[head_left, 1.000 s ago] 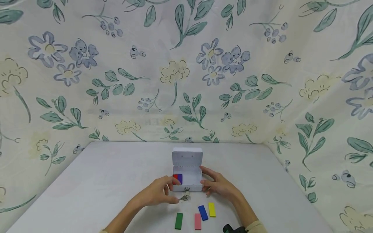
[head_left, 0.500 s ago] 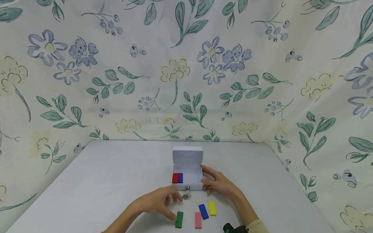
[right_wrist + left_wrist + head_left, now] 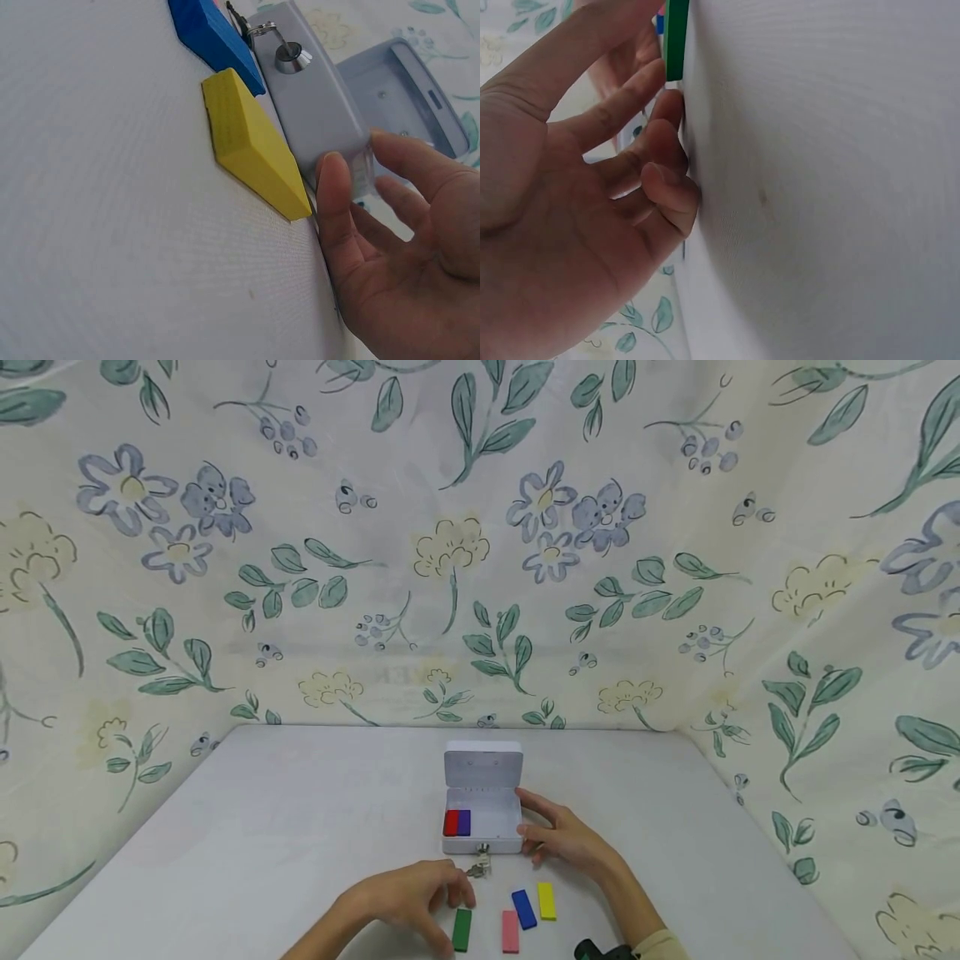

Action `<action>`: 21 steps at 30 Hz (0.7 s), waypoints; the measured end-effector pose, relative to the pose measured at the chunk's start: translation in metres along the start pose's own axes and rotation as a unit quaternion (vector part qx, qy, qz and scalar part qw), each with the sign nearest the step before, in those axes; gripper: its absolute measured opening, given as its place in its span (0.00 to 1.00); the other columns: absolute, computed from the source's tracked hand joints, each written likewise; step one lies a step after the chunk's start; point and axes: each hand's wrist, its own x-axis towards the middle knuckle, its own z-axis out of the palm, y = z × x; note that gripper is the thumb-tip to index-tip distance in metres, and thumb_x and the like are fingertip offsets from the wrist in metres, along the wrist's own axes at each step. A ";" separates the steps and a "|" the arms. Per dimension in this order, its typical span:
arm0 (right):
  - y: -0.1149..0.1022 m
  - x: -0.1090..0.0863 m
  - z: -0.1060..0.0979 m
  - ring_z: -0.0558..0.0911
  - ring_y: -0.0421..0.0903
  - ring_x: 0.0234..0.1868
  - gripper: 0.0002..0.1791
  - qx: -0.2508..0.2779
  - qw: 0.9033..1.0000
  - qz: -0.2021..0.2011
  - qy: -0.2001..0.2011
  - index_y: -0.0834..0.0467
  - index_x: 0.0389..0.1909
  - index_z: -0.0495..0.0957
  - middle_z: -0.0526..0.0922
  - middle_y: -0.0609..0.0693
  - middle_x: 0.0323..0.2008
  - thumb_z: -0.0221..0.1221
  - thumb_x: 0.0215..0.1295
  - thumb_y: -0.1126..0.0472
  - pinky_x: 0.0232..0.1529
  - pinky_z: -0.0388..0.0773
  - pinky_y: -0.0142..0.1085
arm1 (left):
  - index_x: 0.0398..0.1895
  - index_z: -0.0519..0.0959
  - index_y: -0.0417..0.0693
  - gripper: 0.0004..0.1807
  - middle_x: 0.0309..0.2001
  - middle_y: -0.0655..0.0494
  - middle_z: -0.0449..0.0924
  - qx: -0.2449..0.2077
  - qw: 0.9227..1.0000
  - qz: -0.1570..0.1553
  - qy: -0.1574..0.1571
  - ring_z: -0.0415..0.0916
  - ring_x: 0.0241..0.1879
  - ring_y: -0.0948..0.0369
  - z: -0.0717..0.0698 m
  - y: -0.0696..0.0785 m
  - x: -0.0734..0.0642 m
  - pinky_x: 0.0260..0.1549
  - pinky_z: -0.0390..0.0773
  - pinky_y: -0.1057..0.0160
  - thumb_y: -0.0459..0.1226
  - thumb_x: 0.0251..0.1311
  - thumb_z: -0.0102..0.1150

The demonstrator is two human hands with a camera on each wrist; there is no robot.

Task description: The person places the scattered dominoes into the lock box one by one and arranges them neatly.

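Note:
A small white cash box (image 3: 483, 844) stands with its lid raised, a red block (image 3: 451, 822) and a purple block (image 3: 464, 822) side by side at the left inside it. My right hand (image 3: 566, 835) holds the box by its right side, thumb at the front corner and index finger farther back. My left hand (image 3: 408, 893) reaches over a green block (image 3: 462, 930) on the table, thumb by its near left edge and fingertips by its far end. In the left wrist view the thumb and index finger come right up to that block, the other fingers loosely bent.
Keys (image 3: 478, 865) hang from the lock (image 3: 292, 58) at the box's front. A pink block (image 3: 510, 932), a blue block (image 3: 524, 910) and a yellow block (image 3: 547, 902) lie on the white table (image 3: 300, 810), near the right forearm. Floral cloth (image 3: 450, 552) surrounds the table.
My left hand has moved from the box's front left, down past the keys, to the green block. My right hand stays at the box's right side.

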 end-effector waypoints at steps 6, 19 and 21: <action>0.001 -0.001 0.000 0.81 0.46 0.37 0.38 0.004 1.000 -0.007 -0.006 0.51 0.76 0.54 0.55 0.60 0.75 0.59 0.69 0.58 0.36 0.81 0.36 | 0.45 0.78 0.59 0.23 0.35 0.66 0.73 0.023 1.000 -0.003 -0.003 0.68 0.34 0.70 0.003 0.004 0.001 0.37 0.73 0.73 0.39 0.45 0.77; -0.001 -0.001 -0.001 0.81 0.46 0.36 0.38 -0.001 1.000 -0.005 -0.003 0.52 0.76 0.55 0.57 0.60 0.74 0.59 0.68 0.59 0.36 0.81 0.35 | 0.42 0.79 0.57 0.20 0.34 0.66 0.74 0.009 1.000 0.006 -0.002 0.68 0.34 0.71 0.003 0.004 0.003 0.37 0.73 0.73 0.37 0.45 0.77; -0.001 -0.001 -0.001 0.81 0.46 0.36 0.38 -0.002 1.000 -0.005 -0.002 0.52 0.76 0.55 0.57 0.60 0.74 0.59 0.68 0.59 0.36 0.81 0.35 | 0.42 0.80 0.57 0.20 0.34 0.66 0.74 0.007 1.000 0.009 -0.001 0.68 0.34 0.71 0.003 0.003 0.003 0.37 0.72 0.73 0.37 0.45 0.77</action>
